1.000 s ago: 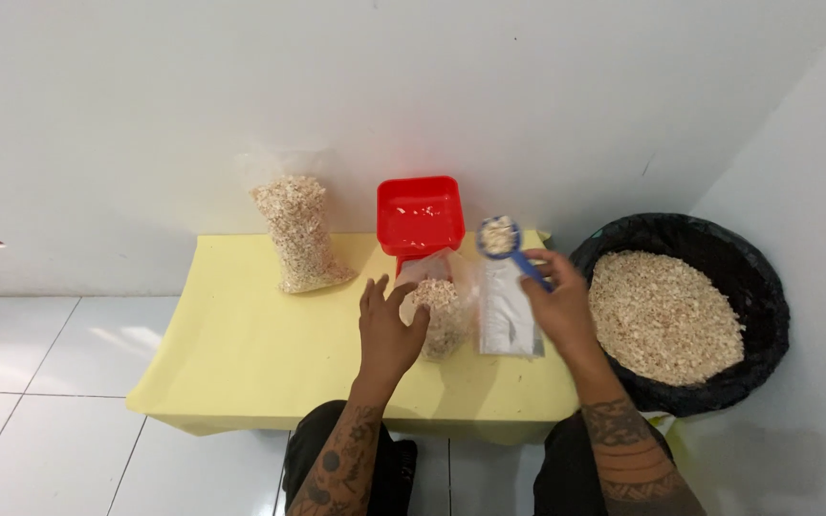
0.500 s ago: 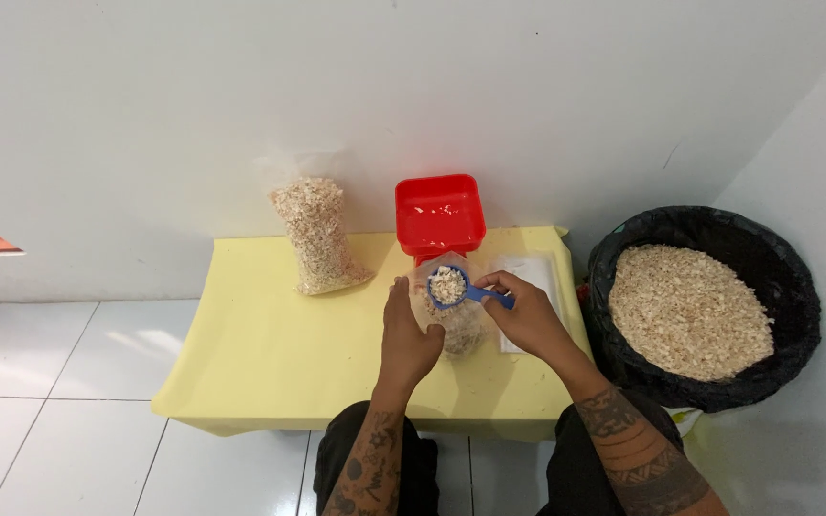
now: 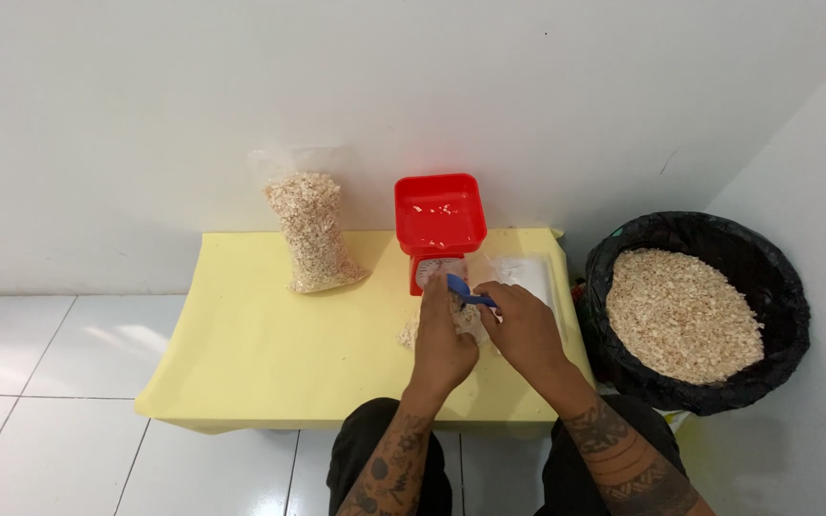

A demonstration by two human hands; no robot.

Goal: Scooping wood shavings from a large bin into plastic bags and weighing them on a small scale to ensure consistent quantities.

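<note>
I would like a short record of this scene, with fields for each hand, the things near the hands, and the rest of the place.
left hand: left hand holds the small clear bag of pale flakes on the yellow table
right hand: right hand grips a blue scoop over the bag
behind the hands: red scale with a square tray
far side of table: filled clear bag leaning at the wall
right of table: black bin full of the same pale flakes
floor: white tiles

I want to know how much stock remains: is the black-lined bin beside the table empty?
No, the black-lined bin beside the yellow table is filled nearly to its rim with pale flaky pieces.
</note>
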